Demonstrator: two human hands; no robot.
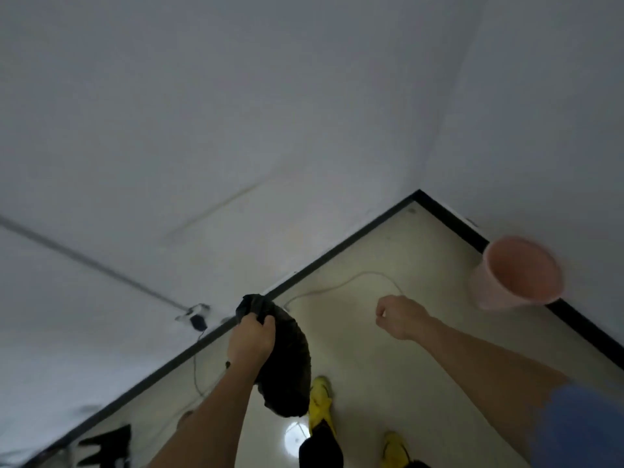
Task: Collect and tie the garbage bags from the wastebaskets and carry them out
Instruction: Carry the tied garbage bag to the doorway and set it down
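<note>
The left hand [250, 339], arm stretched forward, grips the bunched neck of a black garbage bag [288, 366], which hangs above the floor [388, 393] near the wall. The right hand [400, 315] reaches out clenched, seemingly holding nothing, toward a pink wastebasket [516, 275].

One wide-angle view, worn on the person's head, looks forward and steeply down into a room corner where plain white walls [236, 113] meet a glossy cream floor [388, 258] along a black skirting strip [337, 252]. The frame seems rolled sideways, though blur makes that uncertain. Nearest the lens, low in frame, are the left hand [250, 339] gripping a crumpled black plastic garbage bag [288, 366] and the right hand [398, 317]. The round pink plastic wastebasket [516, 271] stands farther off, at the right.
</note>
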